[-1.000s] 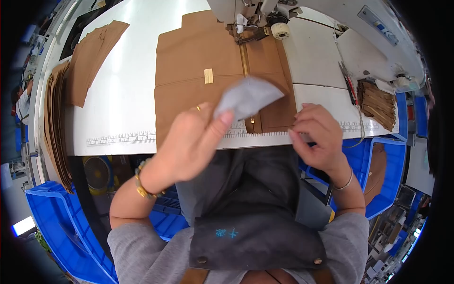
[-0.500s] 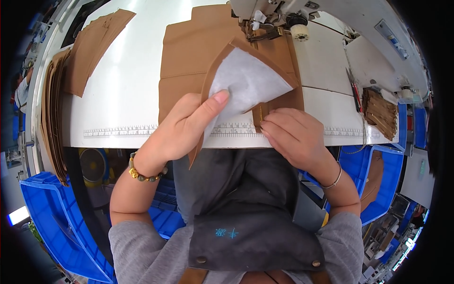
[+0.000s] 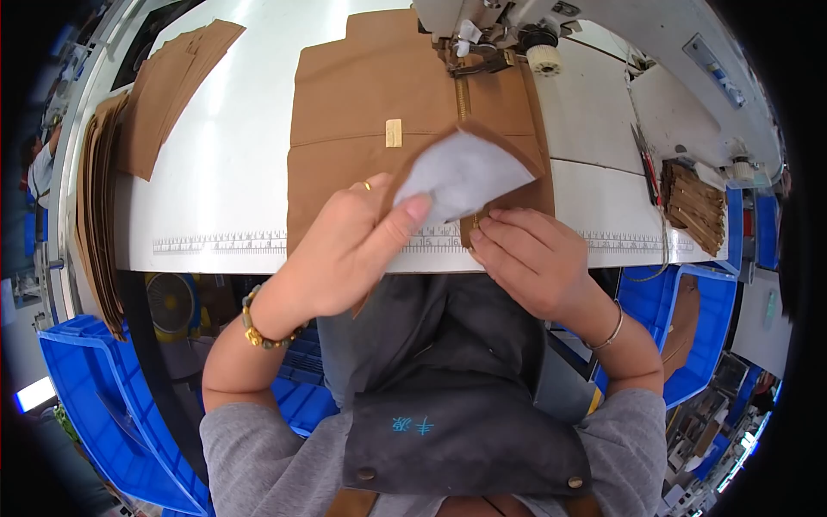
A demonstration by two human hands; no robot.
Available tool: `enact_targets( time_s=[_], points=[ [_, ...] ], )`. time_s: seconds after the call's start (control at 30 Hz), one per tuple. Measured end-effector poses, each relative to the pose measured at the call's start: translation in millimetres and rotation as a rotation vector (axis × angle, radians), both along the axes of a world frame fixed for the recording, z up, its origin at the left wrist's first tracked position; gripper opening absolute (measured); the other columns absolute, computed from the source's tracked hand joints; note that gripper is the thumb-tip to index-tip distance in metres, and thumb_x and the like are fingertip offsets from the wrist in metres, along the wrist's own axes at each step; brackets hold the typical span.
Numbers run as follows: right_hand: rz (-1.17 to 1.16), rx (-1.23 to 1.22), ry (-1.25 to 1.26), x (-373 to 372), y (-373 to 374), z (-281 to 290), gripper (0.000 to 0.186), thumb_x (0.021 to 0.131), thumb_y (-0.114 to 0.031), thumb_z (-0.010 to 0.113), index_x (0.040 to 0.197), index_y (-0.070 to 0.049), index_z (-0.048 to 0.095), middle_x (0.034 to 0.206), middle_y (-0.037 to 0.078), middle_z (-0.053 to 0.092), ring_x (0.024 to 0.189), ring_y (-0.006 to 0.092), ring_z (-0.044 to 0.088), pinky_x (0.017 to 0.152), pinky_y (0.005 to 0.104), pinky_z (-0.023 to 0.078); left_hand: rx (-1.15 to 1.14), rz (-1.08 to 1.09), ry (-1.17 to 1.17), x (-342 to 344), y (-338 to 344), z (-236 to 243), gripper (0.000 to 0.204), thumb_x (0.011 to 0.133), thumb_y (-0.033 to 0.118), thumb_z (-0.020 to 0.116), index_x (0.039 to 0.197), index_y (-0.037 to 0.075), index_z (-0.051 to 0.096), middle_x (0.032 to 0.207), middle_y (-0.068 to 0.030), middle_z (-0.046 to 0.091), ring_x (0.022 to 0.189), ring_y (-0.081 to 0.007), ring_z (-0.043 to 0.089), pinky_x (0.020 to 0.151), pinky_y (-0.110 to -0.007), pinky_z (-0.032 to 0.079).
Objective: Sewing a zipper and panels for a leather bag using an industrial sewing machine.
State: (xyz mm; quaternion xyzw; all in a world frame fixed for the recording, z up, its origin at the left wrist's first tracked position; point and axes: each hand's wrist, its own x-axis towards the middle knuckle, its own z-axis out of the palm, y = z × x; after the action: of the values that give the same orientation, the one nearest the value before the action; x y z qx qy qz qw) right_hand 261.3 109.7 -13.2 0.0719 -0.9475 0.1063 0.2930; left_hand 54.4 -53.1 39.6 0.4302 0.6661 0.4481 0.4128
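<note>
My left hand (image 3: 349, 246) grips a brown fabric piece with a white backing (image 3: 469, 172), thumb on the white side, its edge folded and curved. My right hand (image 3: 534, 258) pinches the near end of a brown strip with a brass-coloured zipper (image 3: 475, 222), at the table's front edge. The zipper runs away from me to the presser foot of the sewing machine (image 3: 482, 60). Beneath lies a large brown fabric panel (image 3: 345, 95) with a small cream label (image 3: 394, 133) on it. My left fingers are partly hidden behind the raised piece.
Brown fabric pieces (image 3: 177, 86) lie at the far left, with a hanging stack (image 3: 99, 207) beside them. A printed ruler (image 3: 215, 242) runs along the white table's front. Red-handled scissors (image 3: 648, 168) and bundled brown strips (image 3: 693, 207) sit at right. Blue bins (image 3: 112, 414) stand below.
My left hand has brought the white-backed piece lower and nearer to me, uncovering the cream label and more of the zipper. My right hand stays at the zipper's near end, slightly closer to me.
</note>
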Motion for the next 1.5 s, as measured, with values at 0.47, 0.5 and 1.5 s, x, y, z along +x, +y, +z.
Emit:
enact_targets(
  time_s=[0.47,0.5,1.5],
  points=[
    [-0.049,-0.085,0.050,23.2,-13.5,-30.0,0.040,0.082,-0.021,0.073,0.116,0.001,0.073,0.122,0.019,0.070,0.106,0.0388,0.073,0.089,0.0469,0.063,0.199,-0.015,1.025,68.2,-18.1,-22.8,0.050,0.082,0.011,0.075,0.132,0.008,0.072,0.122,-0.0054,0.066,0.109,-0.0246,0.064,0.108,-0.053,0.043],
    [-0.048,-0.087,0.045,24.2,-13.0,-32.5,0.041,0.081,-0.021,0.073,0.116,0.001,0.073,0.122,0.019,0.070,0.106,0.0391,0.073,0.090,0.0470,0.063,0.196,-0.005,1.018,69.3,-17.6,-21.8,0.048,0.083,0.011,0.074,0.131,0.007,0.072,0.120,-0.0052,0.066,0.108,-0.0245,0.064,0.108,-0.052,0.042],
    [-0.161,-0.149,-0.009,53.1,35.1,29.4,0.023,0.079,-0.011,0.082,0.097,-0.002,0.071,0.093,0.010,0.067,0.083,0.0315,0.069,0.081,0.0455,0.062,0.096,-0.217,1.099,67.8,-18.1,-7.0,0.070,0.091,0.058,0.068,0.131,0.000,0.070,0.141,-0.0106,0.063,0.121,-0.0272,0.062,0.110,-0.054,0.038]
  ],
)
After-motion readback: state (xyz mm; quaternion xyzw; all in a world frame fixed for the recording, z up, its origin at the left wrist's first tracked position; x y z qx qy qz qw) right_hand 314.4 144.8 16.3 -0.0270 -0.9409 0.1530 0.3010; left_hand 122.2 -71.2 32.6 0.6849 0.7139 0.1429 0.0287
